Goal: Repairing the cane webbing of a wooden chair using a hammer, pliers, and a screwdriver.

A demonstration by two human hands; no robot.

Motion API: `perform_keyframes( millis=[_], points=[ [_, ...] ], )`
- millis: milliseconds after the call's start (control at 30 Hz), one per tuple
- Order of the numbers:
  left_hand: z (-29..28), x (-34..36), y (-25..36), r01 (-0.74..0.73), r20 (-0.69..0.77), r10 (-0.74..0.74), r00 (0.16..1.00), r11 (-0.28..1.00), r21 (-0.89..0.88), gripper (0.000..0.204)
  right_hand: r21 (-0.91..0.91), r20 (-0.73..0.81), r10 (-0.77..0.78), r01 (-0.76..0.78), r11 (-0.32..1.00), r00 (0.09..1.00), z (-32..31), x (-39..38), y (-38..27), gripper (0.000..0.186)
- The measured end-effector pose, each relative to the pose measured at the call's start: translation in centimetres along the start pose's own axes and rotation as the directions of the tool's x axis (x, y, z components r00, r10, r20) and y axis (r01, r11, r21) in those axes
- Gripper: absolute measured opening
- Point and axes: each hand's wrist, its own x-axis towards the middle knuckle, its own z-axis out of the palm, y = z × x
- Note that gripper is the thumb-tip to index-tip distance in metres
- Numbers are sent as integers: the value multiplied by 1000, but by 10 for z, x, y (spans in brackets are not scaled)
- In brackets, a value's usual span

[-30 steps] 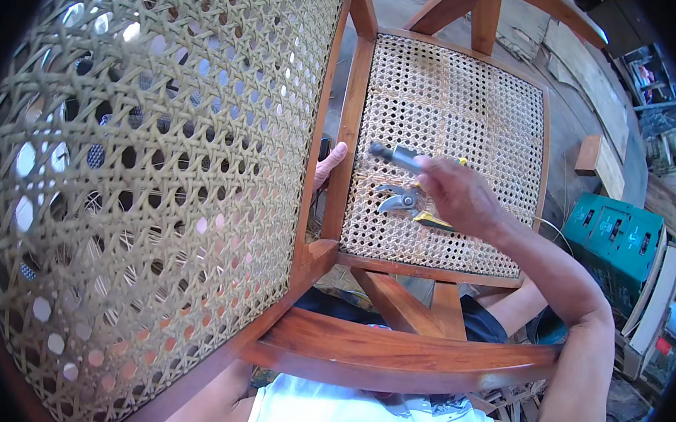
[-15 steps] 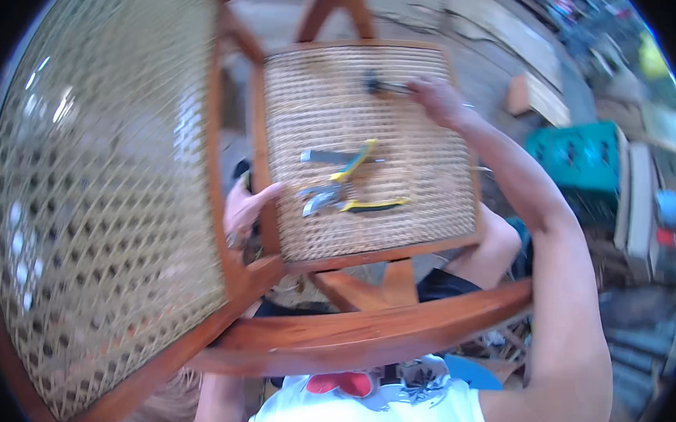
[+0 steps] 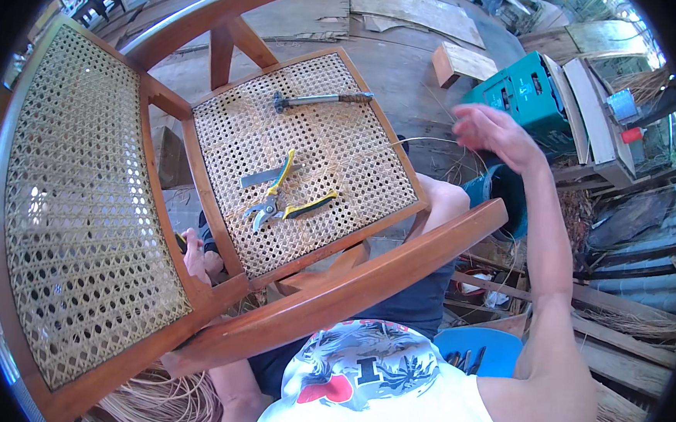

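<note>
A wooden chair with a woven cane seat point(image 3: 341, 153) and a cane back point(image 3: 83, 195) fills the space before me. My right hand point(image 3: 501, 136) is off the seat's right side, fingers apart, beside a loose cane strand point(image 3: 427, 139) running out from the seat. On the seat lie a hammer point(image 3: 321, 99), pruning shears point(image 3: 270, 199) with yellow-edged handles, and a flat grey metal blade point(image 3: 259, 178) partly under one handle. My left hand point(image 3: 196, 258) is low between the seat and the back, partly hidden by the frame; its grip is hidden.
The chair's curved armrest point(image 3: 363, 301) crosses in front of my body. To the right stand a green crate point(image 3: 527, 95), a dark green bucket point(image 3: 509, 194) and a wooden block point(image 3: 463, 64). A blue basin point(image 3: 492, 348) holds tools. Cane bundles point(image 3: 160, 401) lie at lower left.
My right hand has let go of the hammer, which now lies on the seat, and has moved right. The chair appears turned in view. My left hand has shifted lower and left.
</note>
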Motion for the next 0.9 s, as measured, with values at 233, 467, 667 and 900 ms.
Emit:
perform_keyframes(
  millis=[233, 467, 667, 900],
  points=[
    [-5, -59, -14, 33, -124, -90, 988, 917, -399, 33, 532, 1, -152, 128, 837, 988, 9, -57, 62, 66],
    [-19, -119, -20, -27, -199, -172, 965, 690, -723, 27, 524, 179, -363, 224, 822, 914, 41, -55, 37, 87],
    [-25, -176, -38, -74, -172, -171, 970, 465, -882, 21, 378, 440, -483, 332, 864, 757, 40, -71, -1, 94],
    [-34, -177, -36, -107, -127, 23, 992, 704, -702, 16, -280, 448, -470, 619, 734, 760, 53, -94, -27, 68]
  ],
)
